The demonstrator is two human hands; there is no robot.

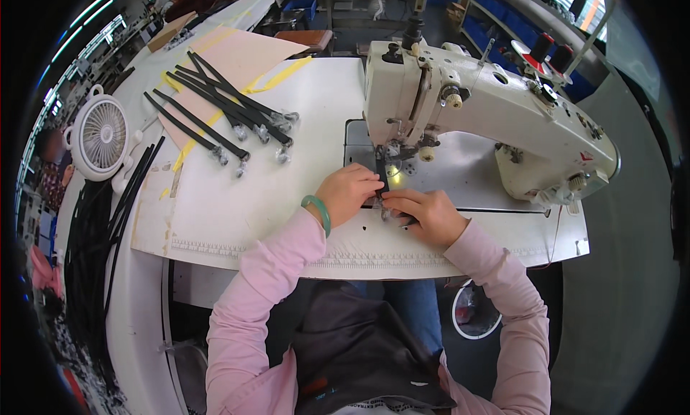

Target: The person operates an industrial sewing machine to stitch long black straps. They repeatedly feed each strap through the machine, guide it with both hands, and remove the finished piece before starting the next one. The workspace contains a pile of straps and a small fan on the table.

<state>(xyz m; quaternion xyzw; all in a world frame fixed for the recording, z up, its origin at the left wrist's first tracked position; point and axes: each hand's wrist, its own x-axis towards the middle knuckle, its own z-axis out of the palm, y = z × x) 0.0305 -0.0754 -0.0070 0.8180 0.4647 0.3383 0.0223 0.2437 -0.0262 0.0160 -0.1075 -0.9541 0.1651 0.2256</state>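
My left hand (345,192), a green bangle on its wrist, pinches a narrow black strap (382,172) lying under the needle area of a white sewing machine (467,91). My right hand (431,215) is closed on the near end of that strap, where a small clear, glossy piece (385,212) shows. A small dark object (407,221) lies under its fingers, too hidden to name. Both hands are close together at the front edge of the machine's metal bed (467,185).
Several black straps with clear-wrapped ends (215,113) lie on pink sheets (248,52) at left, beside a white fan (102,135) and hanging long straps (85,257). Thread cones (543,50) stand at back right. Another person (59,174) is at far left.
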